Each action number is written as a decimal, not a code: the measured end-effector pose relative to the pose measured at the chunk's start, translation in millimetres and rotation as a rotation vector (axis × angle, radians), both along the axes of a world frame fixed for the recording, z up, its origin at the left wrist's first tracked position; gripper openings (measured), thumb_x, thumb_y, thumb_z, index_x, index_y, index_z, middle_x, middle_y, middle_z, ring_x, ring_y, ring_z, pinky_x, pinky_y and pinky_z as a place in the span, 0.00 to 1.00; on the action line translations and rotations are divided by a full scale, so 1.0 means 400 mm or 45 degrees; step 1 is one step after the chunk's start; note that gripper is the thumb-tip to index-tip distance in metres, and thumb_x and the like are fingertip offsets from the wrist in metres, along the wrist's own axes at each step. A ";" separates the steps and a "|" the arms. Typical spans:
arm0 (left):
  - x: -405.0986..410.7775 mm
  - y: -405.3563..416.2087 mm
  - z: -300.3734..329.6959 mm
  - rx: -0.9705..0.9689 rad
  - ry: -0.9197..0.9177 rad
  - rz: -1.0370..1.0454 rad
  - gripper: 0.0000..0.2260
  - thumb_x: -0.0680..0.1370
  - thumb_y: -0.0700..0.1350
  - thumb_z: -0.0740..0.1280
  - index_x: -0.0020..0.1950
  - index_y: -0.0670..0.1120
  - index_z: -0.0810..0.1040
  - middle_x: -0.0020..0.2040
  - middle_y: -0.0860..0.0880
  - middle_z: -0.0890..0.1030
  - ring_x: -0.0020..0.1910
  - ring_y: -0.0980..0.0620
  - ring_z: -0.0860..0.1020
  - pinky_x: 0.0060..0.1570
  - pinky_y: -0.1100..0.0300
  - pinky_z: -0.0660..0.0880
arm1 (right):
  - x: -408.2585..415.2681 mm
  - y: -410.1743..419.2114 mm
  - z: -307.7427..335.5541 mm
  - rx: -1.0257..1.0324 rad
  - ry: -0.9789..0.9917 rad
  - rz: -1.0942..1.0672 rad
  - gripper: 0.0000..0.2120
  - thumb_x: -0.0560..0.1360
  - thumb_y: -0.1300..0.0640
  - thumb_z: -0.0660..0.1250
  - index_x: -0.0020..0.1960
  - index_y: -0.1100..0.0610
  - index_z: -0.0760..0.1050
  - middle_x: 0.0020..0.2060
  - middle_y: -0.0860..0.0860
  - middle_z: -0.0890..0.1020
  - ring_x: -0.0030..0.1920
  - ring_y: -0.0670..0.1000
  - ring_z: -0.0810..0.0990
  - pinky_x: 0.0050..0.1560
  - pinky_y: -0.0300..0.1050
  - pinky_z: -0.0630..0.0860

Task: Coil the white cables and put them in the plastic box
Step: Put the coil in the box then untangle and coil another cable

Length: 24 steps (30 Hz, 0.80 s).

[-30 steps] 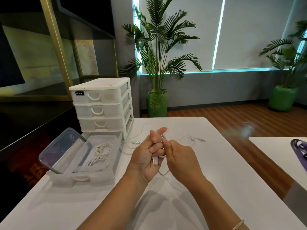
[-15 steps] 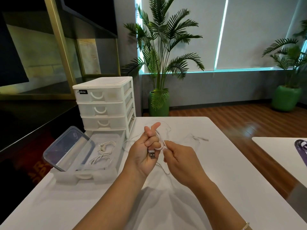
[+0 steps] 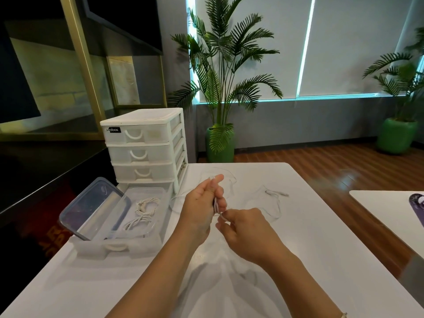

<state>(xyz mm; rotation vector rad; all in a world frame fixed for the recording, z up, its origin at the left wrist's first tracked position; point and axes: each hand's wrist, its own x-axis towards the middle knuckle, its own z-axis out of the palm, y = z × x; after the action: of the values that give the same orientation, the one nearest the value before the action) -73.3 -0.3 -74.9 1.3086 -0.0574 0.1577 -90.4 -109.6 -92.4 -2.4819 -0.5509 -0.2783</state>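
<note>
**Cable half-wound above the table**

Loops of white cable [image 3: 216, 206] sat gripped in the left hand [image 3: 202, 210]; the right hand [image 3: 243, 228] pinched the strand just beside them. Its loose tail [image 3: 274, 203] trailed right across the white table [image 3: 321, 249]. The plastic box [image 3: 158, 216], open, lay left, nearer the left hand, with open room between.

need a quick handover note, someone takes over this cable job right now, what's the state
Left hand: grips the white cable being coiled, loops round its fingers.
Right hand: pinches the same cable just below the left hand, feeding it on.
Plastic box: open by the drawer unit, lid leaning at its left, two coiled cables inside.
Left: finish this coil, box it, then the loose cable on the table.
</note>
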 end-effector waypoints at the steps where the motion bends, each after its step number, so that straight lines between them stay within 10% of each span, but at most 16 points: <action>1: 0.001 -0.003 -0.006 0.074 -0.024 0.022 0.09 0.81 0.45 0.56 0.54 0.52 0.75 0.27 0.55 0.74 0.26 0.58 0.73 0.32 0.68 0.73 | 0.001 0.000 0.000 -0.009 0.009 0.005 0.12 0.78 0.50 0.59 0.53 0.54 0.78 0.40 0.51 0.82 0.35 0.48 0.72 0.45 0.44 0.74; 9: -0.015 -0.007 -0.011 0.742 -0.266 0.191 0.12 0.80 0.46 0.56 0.61 0.53 0.73 0.38 0.55 0.79 0.38 0.58 0.79 0.51 0.60 0.79 | 0.000 -0.003 0.001 -0.034 0.007 0.028 0.10 0.74 0.48 0.64 0.46 0.54 0.79 0.38 0.48 0.82 0.38 0.49 0.78 0.47 0.46 0.78; 12: -0.006 0.005 -0.018 0.943 -0.329 0.205 0.15 0.81 0.46 0.57 0.66 0.47 0.73 0.44 0.54 0.79 0.39 0.61 0.75 0.46 0.74 0.75 | -0.005 -0.009 0.013 0.099 -0.015 0.054 0.06 0.73 0.50 0.66 0.40 0.51 0.76 0.30 0.43 0.76 0.33 0.47 0.75 0.41 0.42 0.75; 24: -0.007 0.037 -0.004 0.558 -0.197 -0.322 0.21 0.80 0.39 0.51 0.27 0.44 0.66 0.21 0.53 0.66 0.22 0.56 0.63 0.24 0.64 0.61 | 0.000 -0.031 0.043 0.722 -0.288 0.002 0.14 0.71 0.57 0.71 0.36 0.39 0.72 0.30 0.34 0.77 0.39 0.37 0.78 0.38 0.26 0.73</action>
<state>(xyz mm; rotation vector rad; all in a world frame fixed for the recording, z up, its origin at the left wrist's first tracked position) -76.3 14.5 -76.4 1.7095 -0.4060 0.0292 -90.3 -122.2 -75.4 -1.9115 -0.4821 -0.6265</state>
